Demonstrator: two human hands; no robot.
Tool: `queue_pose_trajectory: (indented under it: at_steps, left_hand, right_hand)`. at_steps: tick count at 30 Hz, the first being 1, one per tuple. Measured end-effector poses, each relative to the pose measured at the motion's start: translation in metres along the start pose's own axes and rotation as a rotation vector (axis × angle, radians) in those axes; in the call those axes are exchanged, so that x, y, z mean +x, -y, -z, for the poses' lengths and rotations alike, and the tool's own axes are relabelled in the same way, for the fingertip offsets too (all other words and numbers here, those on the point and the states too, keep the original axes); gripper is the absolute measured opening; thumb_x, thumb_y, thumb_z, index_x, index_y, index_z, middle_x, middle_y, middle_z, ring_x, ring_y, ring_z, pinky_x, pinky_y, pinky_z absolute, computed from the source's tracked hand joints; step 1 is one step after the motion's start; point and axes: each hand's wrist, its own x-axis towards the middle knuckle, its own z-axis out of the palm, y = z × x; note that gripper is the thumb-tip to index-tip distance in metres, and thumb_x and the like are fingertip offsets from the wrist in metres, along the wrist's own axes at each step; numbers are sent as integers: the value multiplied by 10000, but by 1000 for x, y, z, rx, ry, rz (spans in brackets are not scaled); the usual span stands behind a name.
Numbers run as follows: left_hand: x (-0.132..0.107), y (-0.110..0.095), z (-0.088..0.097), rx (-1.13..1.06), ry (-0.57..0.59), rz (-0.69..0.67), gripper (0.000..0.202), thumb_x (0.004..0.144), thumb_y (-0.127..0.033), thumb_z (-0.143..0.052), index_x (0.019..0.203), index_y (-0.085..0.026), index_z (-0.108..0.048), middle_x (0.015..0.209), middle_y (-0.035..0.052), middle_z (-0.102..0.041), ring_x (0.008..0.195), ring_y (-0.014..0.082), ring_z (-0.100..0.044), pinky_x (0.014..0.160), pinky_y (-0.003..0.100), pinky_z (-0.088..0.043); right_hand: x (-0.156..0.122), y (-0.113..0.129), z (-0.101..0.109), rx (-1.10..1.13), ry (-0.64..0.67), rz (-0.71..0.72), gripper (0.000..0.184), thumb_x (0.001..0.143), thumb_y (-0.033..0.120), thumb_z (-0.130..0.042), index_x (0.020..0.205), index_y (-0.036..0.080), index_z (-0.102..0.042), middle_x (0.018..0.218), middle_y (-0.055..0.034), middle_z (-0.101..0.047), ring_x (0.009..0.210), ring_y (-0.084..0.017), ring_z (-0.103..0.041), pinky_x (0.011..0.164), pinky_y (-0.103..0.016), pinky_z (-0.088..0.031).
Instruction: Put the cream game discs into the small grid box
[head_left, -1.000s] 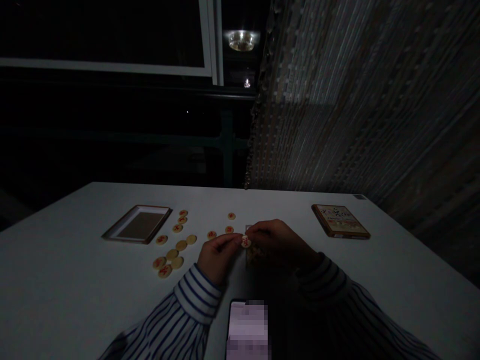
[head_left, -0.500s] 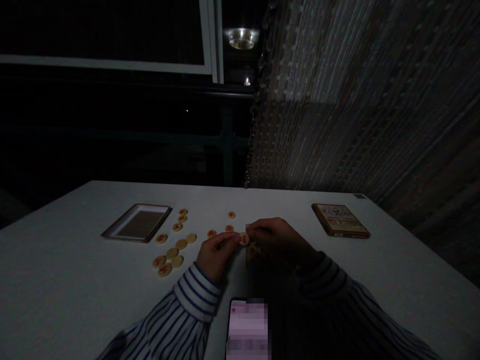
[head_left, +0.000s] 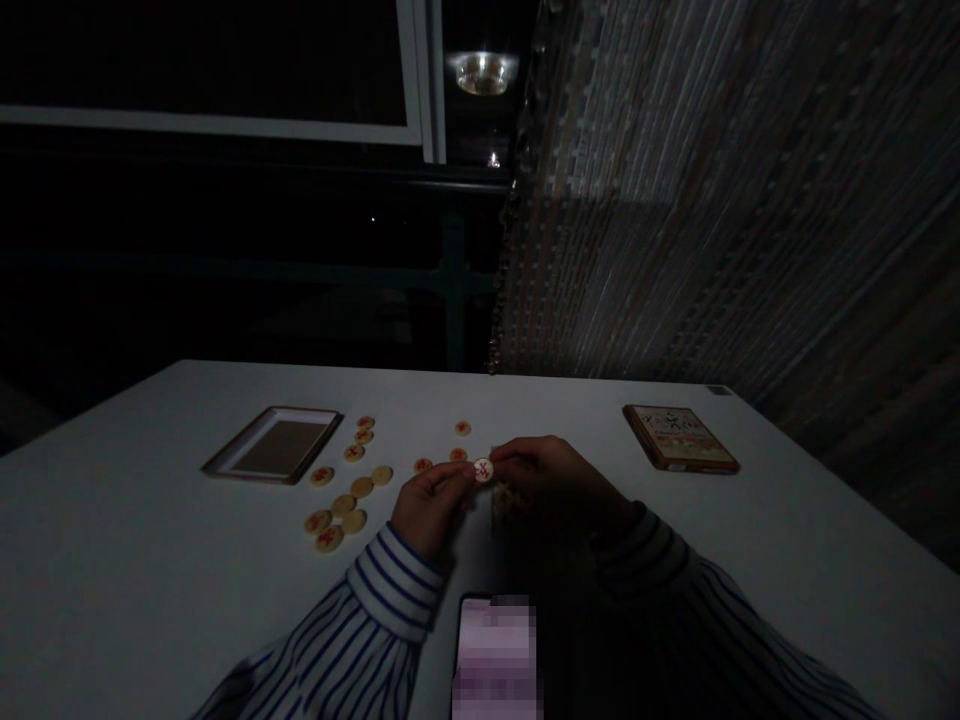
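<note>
You hold one round piece (head_left: 484,470) with a red mark just above the table (head_left: 150,590), in the middle of it, between your two hands. Your left hand (head_left: 429,505) is curled, and its thumb and forefinger pinch the left edge of the piece. Your right hand (head_left: 551,478) is also curled, and its fingertips close on the right edge. The marked face is turned up towards you, probably so that the sign can be read in this weak light. Under your right hand there is something small and pale (head_left: 504,498); it is too dark to tell what it is. To the left, more pieces (head_left: 352,495) lie flat and loose on the table, some with the red mark up and some plain. Beyond them, further left, stands an open shallow tray (head_left: 276,446). A flat printed box (head_left: 681,438) lies well apart on the right. A lit phone (head_left: 495,650) lies near you between your striped sleeves (head_left: 375,620), close under your wrists. Nothing stands between your hands and the loose pieces.
</note>
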Motion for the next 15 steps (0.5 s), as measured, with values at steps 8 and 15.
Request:
queue_pose_trajectory:
  at_steps: [8, 15]
  left_hand:
    - [4, 8, -1, -12, 37, 34, 410, 521, -423, -712, 796, -128, -642, 434, -40, -530, 333, 42, -368, 346, 176, -217]
    - [-1, 4, -3, -2, 36, 3, 375, 534, -419, -706, 763, -126, -659, 429, -39, -527, 348, 44, -381, 368, 179, -251]
  right_hand:
    - [1, -8, -2, 33, -34, -11, 227, 742, 322, -537, 891, 181, -634, 836, -33, -671, 713, -135, -611, 649, -252, -466]
    - [-1, -4, 1, -30, -15, 1, 219, 745, 308, -526, 873, 176, -644, 786, -20, -667, 703, -128, -598, 622, -234, -449]
